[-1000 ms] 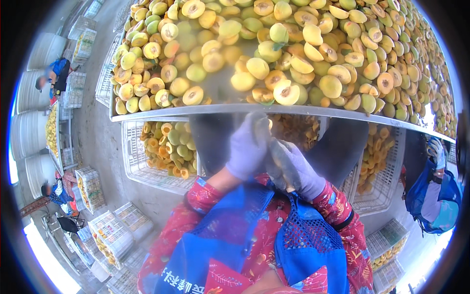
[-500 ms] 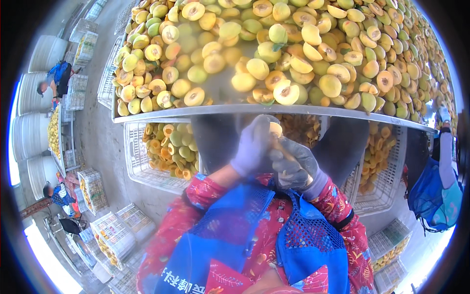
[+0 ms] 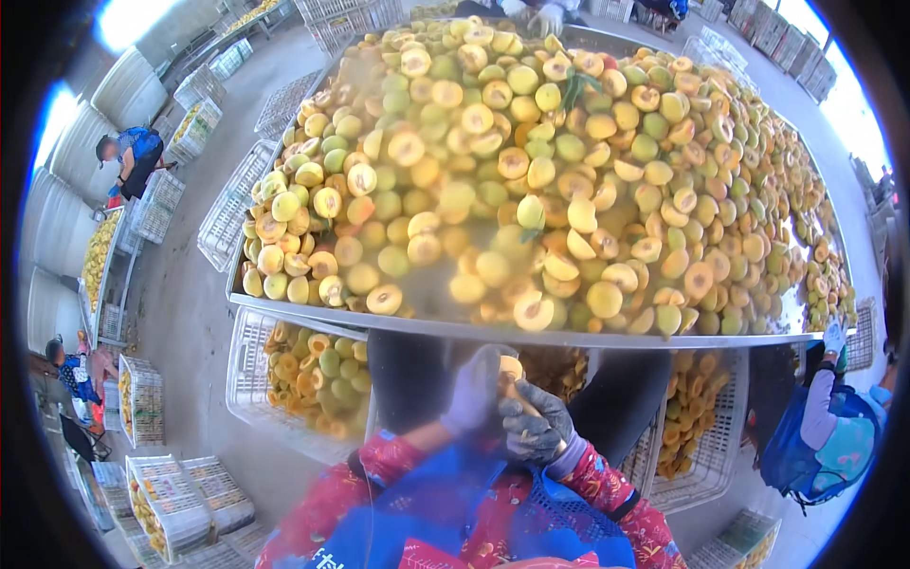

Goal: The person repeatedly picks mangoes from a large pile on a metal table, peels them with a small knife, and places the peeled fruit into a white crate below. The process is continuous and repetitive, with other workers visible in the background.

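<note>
My left hand (image 3: 472, 391), in a pale lilac glove, is closed on a yellow fruit half (image 3: 510, 366), which looks like a peach. My right hand (image 3: 542, 425), in a grey glove, is wrapped around a tool with a slim, light-coloured handle (image 3: 560, 444). The tool's working end meets the fruit half and is hidden there. Both hands are close together just below the near edge of a metal table (image 3: 569, 338). On that table lies a deep heap of halved yellow-green fruit (image 3: 607, 218), several showing brown centres.
White plastic crates with fruit halves stand under the table, one at the left (image 3: 248, 370) and one at the right (image 3: 725, 446). A co-worker (image 3: 825, 436) in a blue vest reaches to the table's right end. More crates (image 3: 171, 503) stand at the lower left; other people work farther left.
The view has tilted up, so more of the table's far side shows and my hands sit lower in it. Both hands keep their grip on the fruit half and the tool.
</note>
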Demonstrator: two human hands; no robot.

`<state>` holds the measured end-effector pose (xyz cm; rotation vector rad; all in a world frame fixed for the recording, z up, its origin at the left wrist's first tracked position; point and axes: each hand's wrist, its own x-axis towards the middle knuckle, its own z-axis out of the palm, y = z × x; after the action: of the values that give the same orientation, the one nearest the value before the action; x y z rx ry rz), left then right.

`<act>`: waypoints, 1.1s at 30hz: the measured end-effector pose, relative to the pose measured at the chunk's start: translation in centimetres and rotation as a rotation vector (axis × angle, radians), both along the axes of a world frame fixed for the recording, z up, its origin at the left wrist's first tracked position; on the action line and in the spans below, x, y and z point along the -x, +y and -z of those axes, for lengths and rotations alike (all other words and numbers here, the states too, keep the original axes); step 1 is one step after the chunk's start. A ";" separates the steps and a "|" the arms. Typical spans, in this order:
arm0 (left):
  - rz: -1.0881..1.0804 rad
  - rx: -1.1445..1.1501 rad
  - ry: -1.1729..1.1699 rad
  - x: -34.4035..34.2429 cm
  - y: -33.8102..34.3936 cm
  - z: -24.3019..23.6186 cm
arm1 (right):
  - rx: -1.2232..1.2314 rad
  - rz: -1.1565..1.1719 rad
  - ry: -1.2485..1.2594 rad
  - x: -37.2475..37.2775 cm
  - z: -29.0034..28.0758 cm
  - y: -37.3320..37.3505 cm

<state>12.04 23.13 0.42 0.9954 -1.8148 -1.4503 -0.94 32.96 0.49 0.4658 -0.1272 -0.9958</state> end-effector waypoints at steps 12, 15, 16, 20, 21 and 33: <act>-0.315 -0.020 -1.123 -11.6 -6.7 -6.2 | -0.075 0.143 0.430 2.0 0.3 0.5; -0.517 0.475 -1.258 -15.0 -8.5 -2.9 | -0.039 0.008 0.235 1.5 0.9 0.6; -0.513 0.470 -1.168 -13.5 -10.1 -3.2 | -0.054 0.000 0.245 1.4 0.9 0.6; -0.268 0.399 -1.245 -7.9 -15.0 -1.0 | -0.006 0.034 0.247 1.1 1.7 0.7; -0.204 0.396 -1.286 -6.2 -15.5 -0.4 | 0.016 0.031 0.270 1.4 1.6 0.9; -0.064 -0.350 0.443 -4.9 -14.0 -1.4 | -0.058 0.044 0.533 2.2 -1.2 1.4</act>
<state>16.97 9.10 1.83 0.7989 -1.2304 -1.8177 -3.13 34.38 1.72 0.2378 0.3716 -1.1382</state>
